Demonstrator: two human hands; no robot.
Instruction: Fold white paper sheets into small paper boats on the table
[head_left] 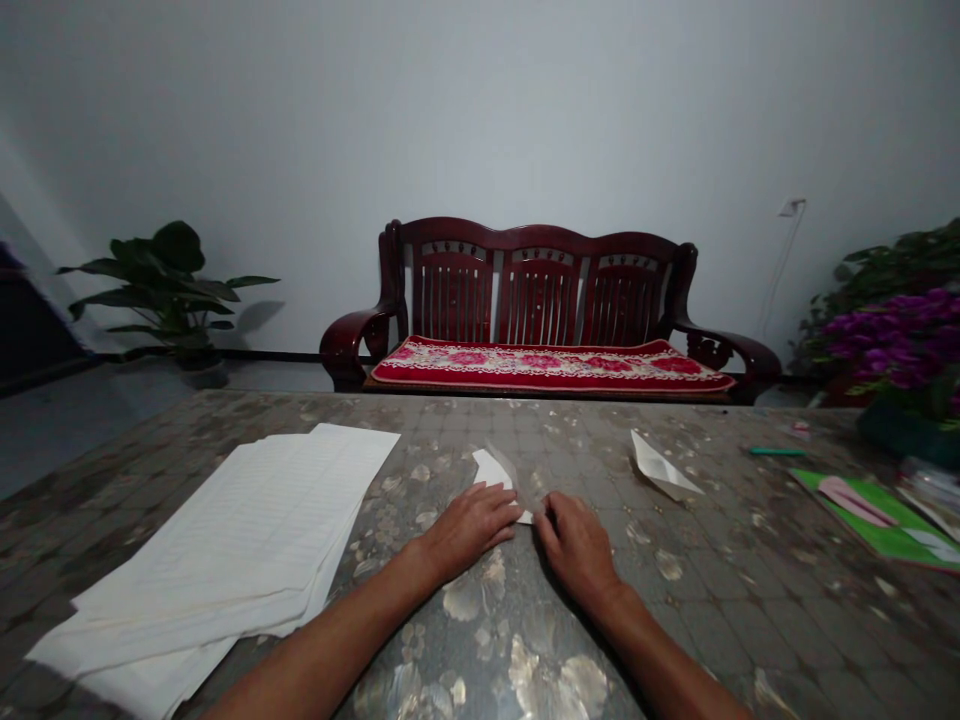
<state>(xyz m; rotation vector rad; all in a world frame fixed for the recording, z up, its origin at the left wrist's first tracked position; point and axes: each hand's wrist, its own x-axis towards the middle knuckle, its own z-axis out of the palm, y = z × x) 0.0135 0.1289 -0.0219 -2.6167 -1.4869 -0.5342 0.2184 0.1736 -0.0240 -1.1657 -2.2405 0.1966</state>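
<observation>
A small piece of white paper (491, 468) lies on the patterned table in front of me, partly covered by my hands. My left hand (472, 525) rests on it from the left, palm down, with its fingers extended over the paper. At the paper's right edge is my right hand (574, 540), its fingers curled and pressed together at the lower right corner. Something pale and see-through shows beside the paper, too blurred to make out. To the right stands a folded white paper (660, 468), touched by neither hand.
A stack of white sheets (247, 520) spreads over the table's left side. On the right lie a green pen (777, 451), a green sheet (862, 515) with a pink piece on it, and purple flowers (900, 335). A wooden bench (540, 240) stands beyond the table (450, 420).
</observation>
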